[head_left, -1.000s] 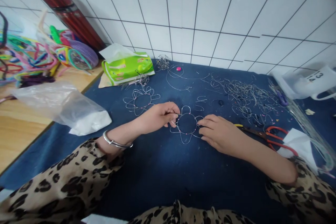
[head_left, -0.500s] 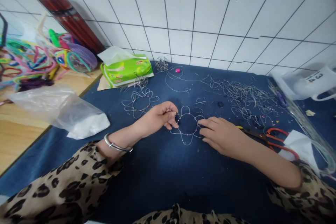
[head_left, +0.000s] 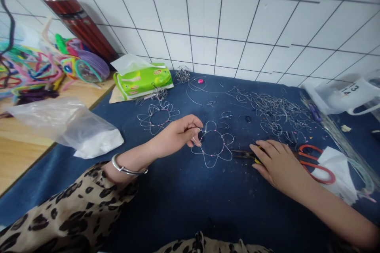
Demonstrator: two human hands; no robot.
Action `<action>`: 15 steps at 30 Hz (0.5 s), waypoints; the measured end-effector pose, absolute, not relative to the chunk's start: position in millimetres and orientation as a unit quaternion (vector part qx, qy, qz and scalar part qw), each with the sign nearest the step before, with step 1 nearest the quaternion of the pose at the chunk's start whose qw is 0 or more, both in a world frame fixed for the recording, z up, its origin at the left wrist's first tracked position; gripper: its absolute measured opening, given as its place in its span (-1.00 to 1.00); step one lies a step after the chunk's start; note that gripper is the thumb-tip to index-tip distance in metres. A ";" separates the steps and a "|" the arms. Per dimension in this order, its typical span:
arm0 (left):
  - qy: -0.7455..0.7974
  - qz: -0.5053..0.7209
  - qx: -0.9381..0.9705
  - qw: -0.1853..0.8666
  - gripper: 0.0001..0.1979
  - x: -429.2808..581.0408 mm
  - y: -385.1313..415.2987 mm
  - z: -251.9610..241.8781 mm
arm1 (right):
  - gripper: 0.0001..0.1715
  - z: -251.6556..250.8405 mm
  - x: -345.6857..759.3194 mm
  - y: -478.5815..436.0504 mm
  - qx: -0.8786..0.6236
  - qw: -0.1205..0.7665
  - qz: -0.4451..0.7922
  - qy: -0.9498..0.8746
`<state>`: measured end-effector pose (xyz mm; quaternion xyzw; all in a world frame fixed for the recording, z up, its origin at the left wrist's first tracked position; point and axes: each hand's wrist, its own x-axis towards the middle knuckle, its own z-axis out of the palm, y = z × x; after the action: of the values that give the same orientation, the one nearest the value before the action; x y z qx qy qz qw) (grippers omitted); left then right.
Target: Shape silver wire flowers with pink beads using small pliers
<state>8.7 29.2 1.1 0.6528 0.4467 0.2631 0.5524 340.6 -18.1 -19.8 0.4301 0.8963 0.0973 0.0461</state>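
My left hand (head_left: 187,133) is closed, with thumb and fingertips pinching the left side of a flower-shaped wire frame (head_left: 211,155). This frame is a ring of thin silver wire with small pink beads and looped petals around it. My right hand (head_left: 277,162) lies over the handles of black-jawed pliers (head_left: 243,153) with yellow grips, its fingers stretched and apart. The jaws point left at the wire flower, and most of the handles are hidden beneath the hand. A second wire flower (head_left: 151,114) rests behind my left wrist.
Orange-handled scissors (head_left: 322,174) and white paper (head_left: 335,166) lie right. Wire scraps (head_left: 276,108) spread behind, near a white mug (head_left: 353,95). At the left are a green tissue pack (head_left: 142,81), a plastic bag (head_left: 97,140), a red thermos (head_left: 86,27) and colourful pipe cleaners (head_left: 44,67).
My right hand has left the right edge of the wire flower and moved right, over the pliers, whose jaws now show. My left hand keeps its pinch on the flower in nearly the same place.
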 end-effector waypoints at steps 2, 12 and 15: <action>0.447 0.259 0.660 0.546 -0.83 9.7 27.9 2.8 | -0.52 -20.7 340.3 -15.6 0.415 0.044 0.110 0.902; 0.447 0.240 0.689 0.518 -0.82 11.2 26.9 6.0 | -0.71 -18.5 343.6 -9.9 0.435 -0.052 0.063 0.897; 0.444 0.234 0.700 0.508 -0.82 10.4 27.1 5.6 | -0.80 -1.6 328.9 -11.1 0.465 -0.095 -0.088 0.876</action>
<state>10.4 27.1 5.6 0.6997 0.4444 0.2344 0.5079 328.9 -11.1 -1.6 0.4652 0.8757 -0.0882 -0.0949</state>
